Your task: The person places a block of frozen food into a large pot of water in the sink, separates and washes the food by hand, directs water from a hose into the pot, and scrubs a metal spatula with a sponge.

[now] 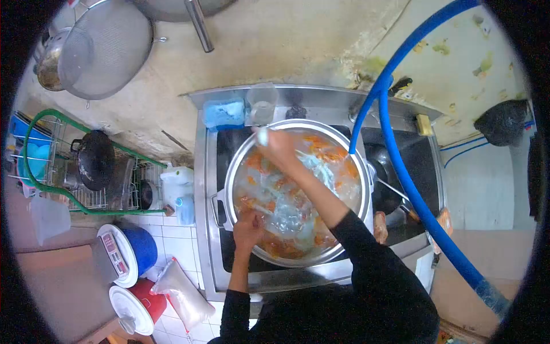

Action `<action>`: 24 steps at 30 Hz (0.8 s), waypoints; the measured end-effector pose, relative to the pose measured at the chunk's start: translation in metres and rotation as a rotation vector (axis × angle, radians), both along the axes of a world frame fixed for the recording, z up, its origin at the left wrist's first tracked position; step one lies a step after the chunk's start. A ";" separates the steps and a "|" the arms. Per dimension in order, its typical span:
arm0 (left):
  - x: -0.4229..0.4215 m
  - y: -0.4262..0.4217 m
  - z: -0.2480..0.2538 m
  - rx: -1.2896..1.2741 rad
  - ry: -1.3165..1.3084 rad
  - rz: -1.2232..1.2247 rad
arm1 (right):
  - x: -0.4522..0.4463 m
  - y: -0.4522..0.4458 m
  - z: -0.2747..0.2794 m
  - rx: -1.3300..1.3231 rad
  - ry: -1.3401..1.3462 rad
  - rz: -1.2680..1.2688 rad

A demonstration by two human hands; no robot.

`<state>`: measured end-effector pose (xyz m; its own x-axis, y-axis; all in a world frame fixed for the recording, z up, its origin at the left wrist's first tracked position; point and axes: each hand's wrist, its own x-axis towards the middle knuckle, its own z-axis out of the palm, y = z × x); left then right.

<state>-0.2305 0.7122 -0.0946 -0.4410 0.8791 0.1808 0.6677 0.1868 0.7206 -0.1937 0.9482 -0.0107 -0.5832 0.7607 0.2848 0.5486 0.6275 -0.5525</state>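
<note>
A wide metal pot [360, 229] holds cloudy liquid with orange and pale pieces [321, 150]. My right hand [277, 150] reaches across the pot near its upper left rim, fingers closed round something with a pale rounded end; the rest of it is hard to make out. At the pot's lower left, my left hand [248, 231] is closed on a thin pale stick-like thing that points into the liquid. Bubbles and splashes show in the middle of the pot.
A blue hose [399, 150] arcs down on the right, one branch ending at the pot's rim. Behind the pot stand a blue container [223, 114] and a clear cup [263, 104]. A dish rack [123, 186] is left; a ladle [392, 188] lies right.
</note>
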 end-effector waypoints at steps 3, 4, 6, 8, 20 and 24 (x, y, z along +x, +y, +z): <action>0.000 -0.003 -0.005 -0.067 -0.034 0.017 | -0.086 0.030 0.006 0.133 -0.138 0.089; 0.000 -0.001 -0.003 -0.084 -0.059 0.024 | -0.104 0.036 0.007 0.132 -0.129 0.087; 0.000 -0.001 0.001 -0.068 -0.006 0.025 | -0.126 0.044 0.006 0.242 -0.014 0.097; -0.002 0.001 0.001 -0.048 0.038 0.019 | -0.132 0.046 0.008 0.253 0.003 0.102; 0.001 0.001 0.005 -0.020 -0.121 -0.008 | 0.054 0.098 0.000 0.252 -0.172 -0.467; -0.003 -0.004 -0.002 -0.085 -0.117 -0.017 | 0.076 0.106 -0.008 0.039 -0.336 -0.418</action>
<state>-0.2335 0.7085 -0.0965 -0.4396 0.8966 0.0532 0.5835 0.2400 0.7759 -0.1174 1.0542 -0.0186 -0.2967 0.9403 0.1669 0.8987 0.3340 -0.2841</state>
